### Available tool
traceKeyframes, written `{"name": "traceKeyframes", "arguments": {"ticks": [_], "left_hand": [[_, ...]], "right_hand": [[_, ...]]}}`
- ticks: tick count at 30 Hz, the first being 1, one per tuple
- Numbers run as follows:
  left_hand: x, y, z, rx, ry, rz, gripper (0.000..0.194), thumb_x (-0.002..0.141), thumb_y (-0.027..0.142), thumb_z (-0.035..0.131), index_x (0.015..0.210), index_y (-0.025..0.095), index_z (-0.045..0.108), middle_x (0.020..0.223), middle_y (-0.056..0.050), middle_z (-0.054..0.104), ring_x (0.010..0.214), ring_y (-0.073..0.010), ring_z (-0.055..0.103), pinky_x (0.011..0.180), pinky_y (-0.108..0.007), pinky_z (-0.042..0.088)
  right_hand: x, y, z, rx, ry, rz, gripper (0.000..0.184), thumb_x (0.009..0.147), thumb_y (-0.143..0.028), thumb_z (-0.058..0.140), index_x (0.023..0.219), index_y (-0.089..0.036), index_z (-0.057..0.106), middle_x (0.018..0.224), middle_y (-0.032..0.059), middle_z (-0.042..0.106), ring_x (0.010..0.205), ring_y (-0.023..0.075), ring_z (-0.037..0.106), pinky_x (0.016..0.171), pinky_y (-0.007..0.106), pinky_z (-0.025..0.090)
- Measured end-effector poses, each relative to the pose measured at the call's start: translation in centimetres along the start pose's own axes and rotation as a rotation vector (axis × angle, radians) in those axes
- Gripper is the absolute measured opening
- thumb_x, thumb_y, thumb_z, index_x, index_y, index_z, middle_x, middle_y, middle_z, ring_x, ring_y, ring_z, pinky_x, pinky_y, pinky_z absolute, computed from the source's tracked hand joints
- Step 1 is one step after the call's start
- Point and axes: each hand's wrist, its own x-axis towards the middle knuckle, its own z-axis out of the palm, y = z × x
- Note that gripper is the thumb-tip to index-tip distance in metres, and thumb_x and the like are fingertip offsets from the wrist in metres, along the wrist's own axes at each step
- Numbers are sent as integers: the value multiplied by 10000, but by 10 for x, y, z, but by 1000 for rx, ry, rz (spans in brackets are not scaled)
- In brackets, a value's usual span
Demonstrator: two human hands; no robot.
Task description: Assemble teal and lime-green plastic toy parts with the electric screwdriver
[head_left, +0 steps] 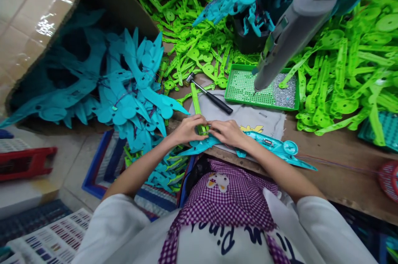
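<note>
My left hand (pixel 190 129) has its fingers closed round the lower end of a lime-green plastic arm (pixel 195 99), which points away from me. My right hand (pixel 229 133) meets it from the other side, its fingers pinched together beside the green end. Something thin and shiny shows between the fingertips, too small to name. Beneath both hands lies a turquoise plastic part (pixel 273 144), stretching out to the right with a round disc and wires on it. A hammer (pixel 214 99) with a black handle rests just beyond my hands on a grey cloth (pixel 244 115).
A grey electric screwdriver (pixel 289 35) hangs over a green tray (pixel 228 99) holding small metal screws. Heaps of lime-green parts (pixel 336 85) fill the back and right. On the left, a cardboard box (pixel 56 11) spills turquoise parts (pixel 124 85). A red basket (pixel 390 181) stands far right.
</note>
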Motion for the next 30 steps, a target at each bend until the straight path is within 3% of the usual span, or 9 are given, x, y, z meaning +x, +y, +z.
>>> {"name": "traceKeyframes", "arguments": {"ticks": [5, 11, 18, 25, 30], "left_hand": [[2, 0, 0, -13, 10, 21, 240, 744, 290, 704, 907, 163, 582, 926, -56, 621, 876, -174, 613, 787, -261, 495], [2, 3, -2, -21, 20, 11, 226, 753, 322, 695, 855, 162, 573, 884, -53, 620, 833, -170, 613, 751, -258, 495], [0, 1, 0, 1, 4, 17, 206, 712, 226, 709, 851, 168, 568, 899, -42, 617, 844, -170, 613, 761, -259, 489], [-4, -2, 3, -25, 23, -2, 211, 712, 215, 696, 881, 170, 578, 924, -43, 616, 863, -169, 615, 775, -255, 483], [-3, 0, 1, 1, -5, -41, 183, 696, 222, 685, 827, 172, 567, 890, -33, 611, 805, -161, 603, 733, -251, 471]], "right_hand": [[2, -1, 6, -147, 30, -68, 301, 975, -342, 359, 945, -182, 612, 943, 37, 690, 618, 110, 554, 558, 262, 273], [0, -2, 8, -111, 50, -76, 240, 963, -291, 376, 936, -180, 587, 922, 24, 677, 591, 98, 521, 538, 260, 257], [0, -4, 14, -276, 40, -162, 218, 952, -233, 364, 906, -165, 566, 912, 50, 667, 563, 104, 515, 515, 278, 252], [-2, -4, 12, -151, 88, -199, 129, 860, -140, 428, 818, -169, 547, 935, 41, 673, 551, 91, 510, 526, 242, 317], [-3, -2, 13, -216, 115, -219, 160, 903, -193, 433, 810, -177, 563, 900, 32, 696, 544, 96, 515, 530, 255, 306]]}}
